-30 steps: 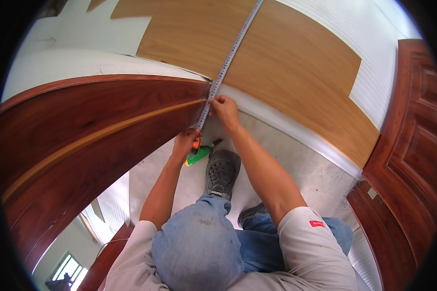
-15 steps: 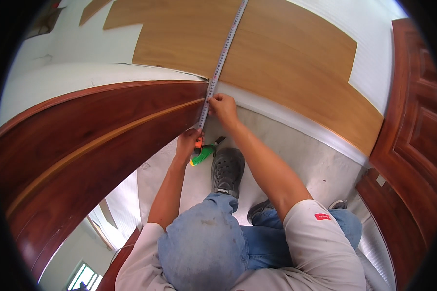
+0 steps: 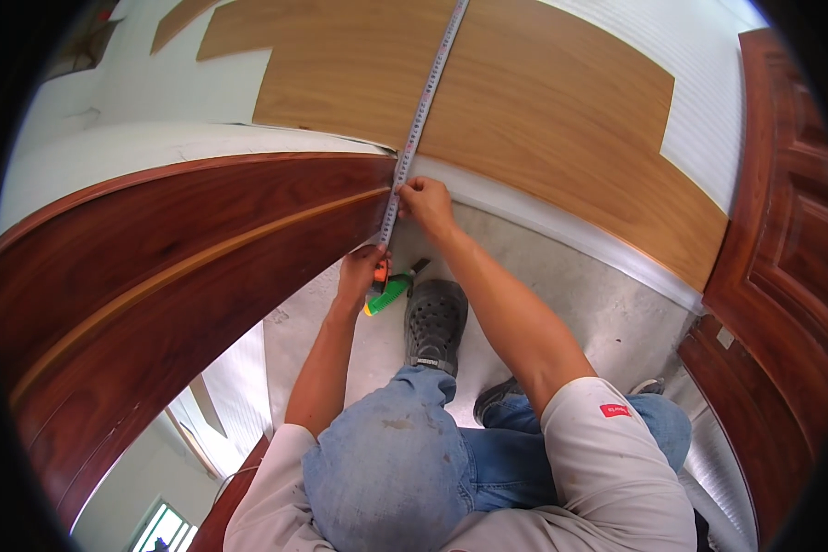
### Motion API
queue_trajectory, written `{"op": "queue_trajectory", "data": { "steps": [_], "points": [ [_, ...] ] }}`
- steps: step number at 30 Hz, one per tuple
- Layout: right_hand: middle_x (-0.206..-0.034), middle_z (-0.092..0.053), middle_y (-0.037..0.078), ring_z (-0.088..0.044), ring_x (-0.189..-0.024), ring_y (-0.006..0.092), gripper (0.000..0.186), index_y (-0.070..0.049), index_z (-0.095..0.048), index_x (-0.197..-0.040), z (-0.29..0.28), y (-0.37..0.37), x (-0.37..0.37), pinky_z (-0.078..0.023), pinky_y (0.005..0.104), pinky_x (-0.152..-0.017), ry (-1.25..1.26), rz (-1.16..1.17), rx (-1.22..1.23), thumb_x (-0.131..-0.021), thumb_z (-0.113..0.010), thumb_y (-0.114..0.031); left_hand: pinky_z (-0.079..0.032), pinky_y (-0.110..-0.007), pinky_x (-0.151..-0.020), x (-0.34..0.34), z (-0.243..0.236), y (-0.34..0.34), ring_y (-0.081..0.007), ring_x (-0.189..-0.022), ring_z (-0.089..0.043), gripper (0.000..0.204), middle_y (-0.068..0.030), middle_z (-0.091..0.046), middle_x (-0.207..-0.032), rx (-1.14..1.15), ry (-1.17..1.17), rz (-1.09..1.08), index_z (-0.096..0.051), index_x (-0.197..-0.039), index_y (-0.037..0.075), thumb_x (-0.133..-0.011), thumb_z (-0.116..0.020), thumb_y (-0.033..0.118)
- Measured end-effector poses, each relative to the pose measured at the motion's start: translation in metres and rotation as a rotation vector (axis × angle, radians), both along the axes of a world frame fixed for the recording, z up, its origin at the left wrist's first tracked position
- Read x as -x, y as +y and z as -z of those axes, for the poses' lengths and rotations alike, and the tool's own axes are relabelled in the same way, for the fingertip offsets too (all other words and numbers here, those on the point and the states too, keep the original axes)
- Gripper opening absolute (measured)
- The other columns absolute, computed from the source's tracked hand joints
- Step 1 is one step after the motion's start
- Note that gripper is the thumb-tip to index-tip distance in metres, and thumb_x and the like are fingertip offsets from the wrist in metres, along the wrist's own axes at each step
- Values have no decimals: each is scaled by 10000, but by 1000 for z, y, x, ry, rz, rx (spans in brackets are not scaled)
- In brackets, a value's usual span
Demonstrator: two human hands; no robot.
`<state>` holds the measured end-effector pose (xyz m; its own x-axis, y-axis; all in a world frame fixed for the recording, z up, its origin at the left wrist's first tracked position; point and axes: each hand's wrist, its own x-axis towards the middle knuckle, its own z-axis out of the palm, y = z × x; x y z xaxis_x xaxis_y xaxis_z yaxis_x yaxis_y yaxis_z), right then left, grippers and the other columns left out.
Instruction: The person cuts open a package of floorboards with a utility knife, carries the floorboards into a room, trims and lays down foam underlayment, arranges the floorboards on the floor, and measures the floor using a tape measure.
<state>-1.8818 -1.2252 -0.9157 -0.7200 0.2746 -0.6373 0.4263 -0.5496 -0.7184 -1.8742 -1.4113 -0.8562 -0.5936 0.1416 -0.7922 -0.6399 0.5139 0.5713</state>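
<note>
A tape measure's pale blade (image 3: 423,106) runs from my hands across the wood floor planks (image 3: 543,101) and out past the upper edge. My left hand (image 3: 361,267) is closed round the orange and black tape case (image 3: 381,272), which it partly covers. Farther up the blade, my right hand (image 3: 425,202) pinches the tape's edge between thumb and fingers, close to the end of the dark red door frame (image 3: 248,198). On the concrete below lies a green tool with a yellow end (image 3: 388,294), beside my grey clog (image 3: 435,322); its exact kind is unclear.
White underlay (image 3: 704,120) borders the stepped plank edge. A silvery strip of underlay (image 3: 561,225) lines the near plank edge, above bare concrete (image 3: 580,294). A dark red panelled door (image 3: 787,184) stands at the right, and the frame rises close on my left.
Both hands keep their hold on the tape, which stays in the same place across the planks. The whole view has shifted very slightly.
</note>
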Motion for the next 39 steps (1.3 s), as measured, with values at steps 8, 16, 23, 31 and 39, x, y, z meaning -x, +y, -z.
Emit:
{"op": "queue_trajectory", "data": {
  "steps": [8, 16, 23, 31, 39],
  "points": [
    [-639, -675, 67, -649, -539, 156, 276, -18, -687, -773, 5, 8, 5, -516, 317, -548, -44, -81, -85, -894, -662, -264, -494, -257, -642, 2, 2, 4, -126, -663, -625, 288, -63, -658, -753, -16, 2, -1, -665, -908, -29, -986, -599, 240],
    [-725, -697, 152, -690, -640, 279, 373, -59, -705, -788, 54, -9, -17, -544, 455, -615, -4, -219, -472, -921, -567, -378, -509, -355, -813, -23, 35, -19, -184, -878, -657, 394, -117, -721, -919, 216, 142, 210, -746, -968, 36, -893, -621, 403],
    [-679, -677, 65, -647, -609, 157, 329, -34, -703, -799, 8, -8, -12, -513, 315, -589, -4, -262, -196, -899, -682, -346, -515, -350, -664, -23, 52, -43, -193, -697, -659, 335, -94, -704, -772, 12, 91, 125, -710, -926, 38, -964, -561, 337],
    [-668, -673, 72, -647, -591, 176, 308, -31, -717, -807, 7, 7, -7, -517, 339, -594, -98, -249, -342, -904, -675, -321, -508, -359, -796, -15, 26, -10, -239, -842, -690, 359, -138, -727, -886, 74, 182, 230, -715, -926, -21, -931, -559, 303],
    [-683, -693, 82, -665, -613, 192, 330, -43, -714, -792, 8, 11, -13, -524, 352, -637, -47, -273, -360, -889, -661, -354, -511, -336, -768, -18, 40, -15, -208, -811, -688, 330, -123, -723, -864, 53, 146, 196, -709, -912, -21, -945, -561, 271]
  ]
}}
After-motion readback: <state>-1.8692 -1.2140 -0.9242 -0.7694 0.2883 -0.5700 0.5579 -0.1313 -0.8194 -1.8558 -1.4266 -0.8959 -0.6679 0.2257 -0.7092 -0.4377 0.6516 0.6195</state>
